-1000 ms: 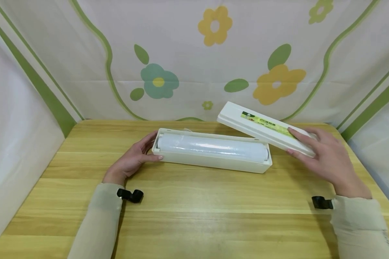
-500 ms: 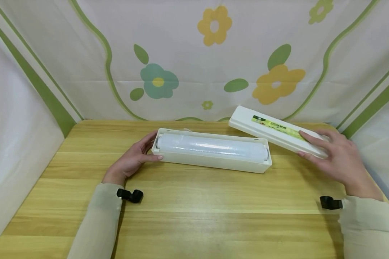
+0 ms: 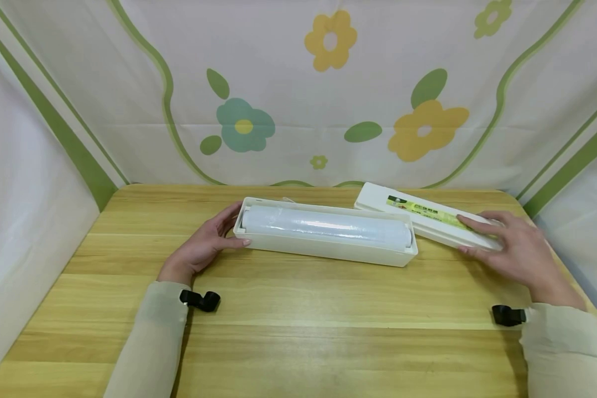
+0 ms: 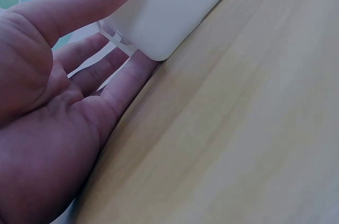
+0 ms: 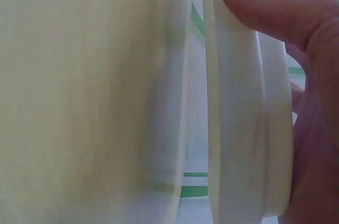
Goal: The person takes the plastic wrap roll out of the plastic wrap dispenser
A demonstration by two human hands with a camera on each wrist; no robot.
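A long off-white box [image 3: 323, 251] sits on the table with a roll of cling film [image 3: 323, 224] lying inside it. My left hand [image 3: 204, 240] grips the box's left end, thumb on the near wall and the other fingers round the back. In the left wrist view the box's rounded corner [image 4: 164, 38] lies between thumb and fingers. My right hand [image 3: 519, 249] holds the right end of the white lid [image 3: 378, 193], which bears a green and yellow label. The lid slants behind the box's right end. The right wrist view shows a gap between the lid's edge [image 5: 238, 102] and the table.
The wooden table [image 3: 298, 342] carries the box. A white curtain [image 3: 288, 72] printed with flowers hangs behind the table, and further cloth hangs at both sides. Black wrist mounts [image 3: 201, 300] stick out from the sleeves.
My right hand has moved the lid to the right and lowered it toward the table behind the box. My left hand and the box have stayed in place.
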